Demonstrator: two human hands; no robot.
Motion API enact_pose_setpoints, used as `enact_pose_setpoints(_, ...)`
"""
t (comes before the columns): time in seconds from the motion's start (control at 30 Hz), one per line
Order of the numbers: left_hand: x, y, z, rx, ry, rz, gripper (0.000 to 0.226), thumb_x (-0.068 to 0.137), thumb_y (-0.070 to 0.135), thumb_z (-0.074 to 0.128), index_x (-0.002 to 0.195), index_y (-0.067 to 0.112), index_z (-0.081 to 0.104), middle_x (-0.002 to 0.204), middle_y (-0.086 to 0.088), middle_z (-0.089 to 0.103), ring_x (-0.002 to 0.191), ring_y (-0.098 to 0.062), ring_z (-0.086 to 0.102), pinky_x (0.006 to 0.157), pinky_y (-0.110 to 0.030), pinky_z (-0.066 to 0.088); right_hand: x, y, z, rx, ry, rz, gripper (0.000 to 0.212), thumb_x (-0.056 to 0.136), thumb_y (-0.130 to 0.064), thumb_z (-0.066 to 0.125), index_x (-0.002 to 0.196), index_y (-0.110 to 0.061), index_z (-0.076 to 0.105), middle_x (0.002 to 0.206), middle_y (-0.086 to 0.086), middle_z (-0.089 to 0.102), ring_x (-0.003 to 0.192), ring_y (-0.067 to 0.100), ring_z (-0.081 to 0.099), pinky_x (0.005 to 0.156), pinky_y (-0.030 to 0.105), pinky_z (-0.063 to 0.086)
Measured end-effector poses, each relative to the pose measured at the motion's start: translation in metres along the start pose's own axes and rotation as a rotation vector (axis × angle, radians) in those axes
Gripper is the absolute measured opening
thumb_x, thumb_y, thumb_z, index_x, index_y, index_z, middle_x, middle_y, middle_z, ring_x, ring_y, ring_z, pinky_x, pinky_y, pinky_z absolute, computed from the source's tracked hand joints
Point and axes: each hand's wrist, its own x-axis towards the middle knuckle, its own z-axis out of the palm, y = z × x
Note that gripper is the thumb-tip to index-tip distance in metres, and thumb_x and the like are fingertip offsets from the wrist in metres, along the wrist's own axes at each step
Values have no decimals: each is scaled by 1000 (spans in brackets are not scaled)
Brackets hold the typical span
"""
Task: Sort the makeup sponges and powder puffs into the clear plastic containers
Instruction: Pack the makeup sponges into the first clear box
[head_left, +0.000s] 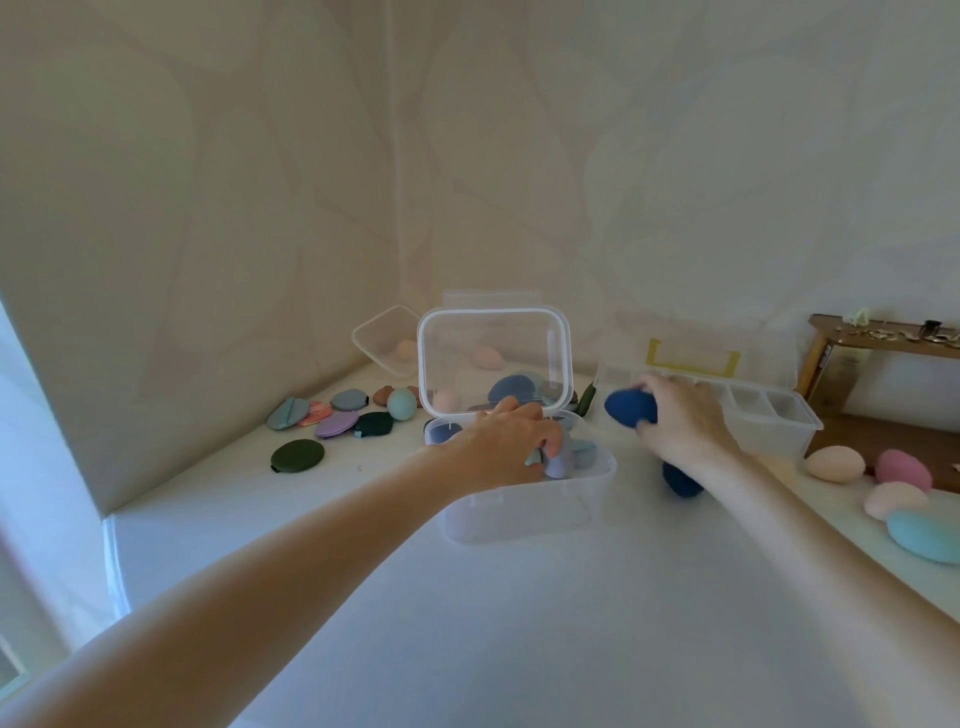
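Two hands: left hand (511, 439) grasping lilac sponge (560, 464) inside clear container (524, 512); right hand (680, 418) clenching navy sponge (629, 409) beside it.

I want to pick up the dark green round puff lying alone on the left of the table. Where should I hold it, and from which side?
The dark green puff lies flat and thin on the table, clear of the other puffs. Probably best to come from above and pinch two opposite points of its rim, lifting one edge first.
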Motion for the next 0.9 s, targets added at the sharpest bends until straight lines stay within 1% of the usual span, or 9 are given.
enact_pose_setpoints(0.13, 2, 5, -1, -4, 14, -19, 23, 90, 30, 54, 110, 20, 56, 117, -1, 53, 112, -22, 44, 97, -36, 42, -4, -42, -32, 890, -58, 32, 17, 85, -2, 51, 97, -12, 57, 86, 1, 53, 75, 17, 51, 67, 25, 46)
enact_pose_setpoints(0.2, 0, 5, -2, -16, 16, -35, 23, 89, 28, 54, 111, 20, 58, 117, -2, 53, 113, -23, 44, 97, -37, 41, -8, -58, -35, 1181, -191, 102, 15, 84, 3, 45, 80, -7, 55, 79, 6, 49, 63, 17, 44, 55, 23, 39)
enact_pose_setpoints(0.27, -2, 6, -7, -49, 33, -81, 26, 89, 25, 52, 114, 20, 59, 121, -4, 53, 114, -25, 46, 97, -36, 38, -14, -64, -25, 1342, -352, 194, 19, 84, 4, 41, 72, -6, 52, 74, 8, 48, 61, 18, 43, 56, 26, 34)
enact_pose_setpoints(0.4, -15, -8, -23, -31, 123, -216, 28, 92, 25, 48, 116, 16, 59, 123, -6, 54, 115, -25, 49, 98, -36, 38, -20, -65, -7, 1295, -501, 251, 20, 84, 3, 38, 72, -7, 50, 74, 7, 46, 63, 16, 45, 57, 22, 39)
enact_pose_setpoints(0.47, -27, -26, -29, -122, 170, -266, 23, 90, 23, 52, 110, 22, 64, 116, -2, 57, 112, -23, 51, 98, -39, 42, -17, -66, -5, 1170, -521, 205, 20, 85, 4, 39, 74, -11, 47, 75, 5, 44, 64, 14, 43, 52, 20, 37)
enact_pose_setpoints(0.57, -42, -47, -32, -193, 119, -354, 17, 86, 24, 58, 100, 28, 66, 111, 0, 57, 109, -23, 55, 96, -42, 44, -18, -71, -2, 904, -603, 76, 15, 88, 1, 45, 88, -12, 54, 84, 6, 50, 68, 16, 44, 59, 25, 37)
enact_pose_setpoints(0.7, -46, -43, -26, -169, 61, -339, 22, 87, 16, 55, 104, 24, 67, 116, 0, 62, 109, -23, 54, 99, -35, 39, -21, -90, 3, 581, -672, -155, 19, 86, -5, 56, 101, -17, 60, 79, -1, 56, 66, 13, 48, 60, 20, 41)
enact_pose_setpoints(0.77, -44, -39, -25, -178, 96, -330, 23, 88, 15, 55, 107, 21, 67, 117, -2, 61, 108, -22, 56, 93, -30, 39, -20, -98, 9, 463, -646, -291, 25, 81, -7, 62, 103, -20, 66, 81, -5, 59, 76, 14, 55, 70, 22, 45)
enact_pose_setpoints(0.9, -34, -30, -26, -145, 96, -314, 24, 91, 19, 52, 111, 19, 64, 119, -5, 57, 108, -23, 56, 82, -24, 35, -20, -96, 17, 457, -694, -306, 27, 80, -8, 66, 106, -16, 70, 73, -7, 54, 71, 10, 51, 69, 19, 42)
